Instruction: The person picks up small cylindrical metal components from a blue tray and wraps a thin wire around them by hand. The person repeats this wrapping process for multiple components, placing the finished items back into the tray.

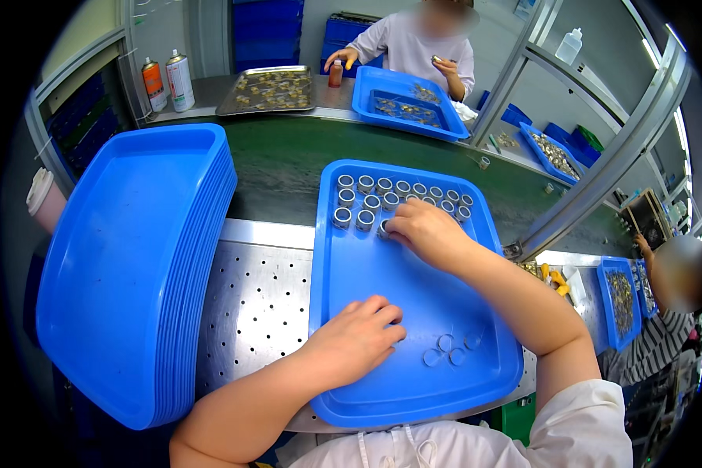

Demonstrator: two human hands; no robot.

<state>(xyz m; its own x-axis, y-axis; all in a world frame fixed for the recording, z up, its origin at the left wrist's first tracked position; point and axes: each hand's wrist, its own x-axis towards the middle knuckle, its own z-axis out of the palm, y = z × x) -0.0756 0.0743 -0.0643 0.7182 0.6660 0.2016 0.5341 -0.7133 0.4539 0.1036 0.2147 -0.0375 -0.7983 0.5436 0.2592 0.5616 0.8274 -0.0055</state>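
A blue tray (421, 292) lies in front of me. Along its far side stand rows of short, hollow metal cylinders (364, 219) with bright rims. My right hand (427, 232) reaches over the row nearest me, its fingertips closed on a metal cylinder (383, 228) at the end of that row; part of it is hidden by the fingers. Low over the middle of the tray, my left hand (357, 341) has its fingers curled together; anything in them is hidden. Several thin, clear rings (446, 342) lie flat on the tray to the right of that hand.
A tall stack of blue trays (125, 257) stands at my left on the perforated metal table (246, 308). Beyond runs a green conveyor belt (277, 168). Across it, a person (421, 47) works beside a metal tray (269, 90) and a blue tray (405, 105). A metal post (577, 179) rises at right.
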